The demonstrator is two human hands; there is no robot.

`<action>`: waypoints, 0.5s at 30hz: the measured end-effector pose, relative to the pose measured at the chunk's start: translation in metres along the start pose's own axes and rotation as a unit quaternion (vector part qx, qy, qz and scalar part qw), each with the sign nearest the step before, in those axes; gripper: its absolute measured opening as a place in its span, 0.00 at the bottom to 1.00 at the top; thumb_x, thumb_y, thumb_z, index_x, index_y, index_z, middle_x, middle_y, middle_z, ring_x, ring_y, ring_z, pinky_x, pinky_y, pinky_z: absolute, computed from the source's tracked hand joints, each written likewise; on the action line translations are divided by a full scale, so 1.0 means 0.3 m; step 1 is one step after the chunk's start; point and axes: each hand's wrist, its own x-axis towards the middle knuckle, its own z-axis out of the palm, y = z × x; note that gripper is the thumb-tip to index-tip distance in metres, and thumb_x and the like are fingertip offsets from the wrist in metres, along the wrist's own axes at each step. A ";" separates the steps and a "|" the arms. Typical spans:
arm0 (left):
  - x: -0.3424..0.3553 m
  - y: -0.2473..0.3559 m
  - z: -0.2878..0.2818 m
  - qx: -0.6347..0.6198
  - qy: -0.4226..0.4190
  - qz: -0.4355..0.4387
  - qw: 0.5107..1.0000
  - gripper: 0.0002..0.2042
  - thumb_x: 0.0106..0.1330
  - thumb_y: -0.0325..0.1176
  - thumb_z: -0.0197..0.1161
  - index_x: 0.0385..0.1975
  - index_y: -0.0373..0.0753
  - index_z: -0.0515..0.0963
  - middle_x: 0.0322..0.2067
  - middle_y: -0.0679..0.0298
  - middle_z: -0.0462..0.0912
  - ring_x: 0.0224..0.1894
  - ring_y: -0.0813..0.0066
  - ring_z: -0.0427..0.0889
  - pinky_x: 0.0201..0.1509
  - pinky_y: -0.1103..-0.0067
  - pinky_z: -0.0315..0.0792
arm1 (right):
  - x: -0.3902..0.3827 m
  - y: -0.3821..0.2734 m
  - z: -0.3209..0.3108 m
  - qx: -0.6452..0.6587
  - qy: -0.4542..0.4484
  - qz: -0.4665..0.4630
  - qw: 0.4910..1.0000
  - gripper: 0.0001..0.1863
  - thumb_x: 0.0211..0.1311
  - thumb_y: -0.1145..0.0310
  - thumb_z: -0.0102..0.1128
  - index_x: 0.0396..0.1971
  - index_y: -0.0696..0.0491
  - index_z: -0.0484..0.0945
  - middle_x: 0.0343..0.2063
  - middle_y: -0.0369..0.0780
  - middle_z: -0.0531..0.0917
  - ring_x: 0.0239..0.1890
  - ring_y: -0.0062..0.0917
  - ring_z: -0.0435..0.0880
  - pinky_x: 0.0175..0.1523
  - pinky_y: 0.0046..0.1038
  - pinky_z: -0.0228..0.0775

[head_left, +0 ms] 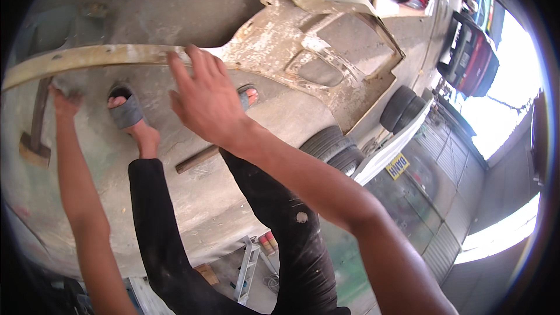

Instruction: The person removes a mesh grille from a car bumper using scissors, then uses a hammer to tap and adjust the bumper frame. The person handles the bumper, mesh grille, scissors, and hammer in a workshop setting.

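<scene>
A long, curved panel frame point(122, 53) with worn cream paint runs across in front of me, widening at the right into a scuffed section with cut-out openings. My right hand point(205, 96) is over its near strip, fingers spread and somewhat blurred, with the fingertips at the strip's edge. Nothing shows in that hand. Farther left, below the same strip, my left hand point(66, 102) is next to the handle of a mallet point(36, 149). Its fingers are smeared, and whether they hold anything is not clear. A short wooden stick point(197, 159) lies between my legs.
My sandalled feet point(125, 108) stand on a dusty, pale surface close to the strip. Stacked tyres point(329, 146) and more tyres point(402, 108) lie to the right. Below are a stepladder point(248, 271) and cans point(268, 243). A red vehicle point(469, 61) stands at the far right.
</scene>
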 end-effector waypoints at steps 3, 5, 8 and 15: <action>0.270 0.055 -0.246 0.432 0.181 0.217 0.856 0.45 0.63 0.65 0.53 0.73 0.41 0.49 0.66 0.51 0.64 0.63 0.54 0.70 0.64 0.52 0.66 | -0.237 0.196 -0.083 0.075 -0.093 0.125 0.985 0.31 0.61 0.65 0.62 0.62 0.57 0.64 0.54 0.53 0.71 0.58 0.47 0.71 0.64 0.42 0.64; 0.359 0.119 -0.314 0.646 0.258 0.241 0.676 0.39 0.66 0.59 0.53 0.72 0.41 0.53 0.67 0.53 0.64 0.64 0.56 0.70 0.64 0.52 0.66 | -0.464 0.357 -0.076 0.062 -0.161 0.270 0.947 0.29 0.61 0.66 0.61 0.61 0.57 0.66 0.54 0.51 0.72 0.58 0.47 0.71 0.63 0.42 0.64; 0.412 0.158 -0.483 0.726 0.210 0.307 0.579 0.33 0.68 0.49 0.56 0.70 0.41 0.58 0.68 0.55 0.64 0.66 0.57 0.69 0.65 0.52 0.66 | -0.866 0.551 -0.015 0.073 -0.271 0.459 0.843 0.26 0.63 0.59 0.60 0.57 0.57 0.70 0.50 0.51 0.78 0.53 0.49 0.77 0.57 0.44 0.70; -0.026 0.013 -0.320 0.832 -0.028 0.268 0.485 0.39 0.55 0.37 0.73 0.68 0.47 0.63 0.69 0.57 0.61 0.70 0.55 0.62 0.67 0.55 0.63 | -1.365 0.365 0.092 0.201 -0.367 0.474 0.775 0.20 0.62 0.59 0.59 0.49 0.56 0.77 0.44 0.54 0.83 0.50 0.46 0.82 0.52 0.44 0.73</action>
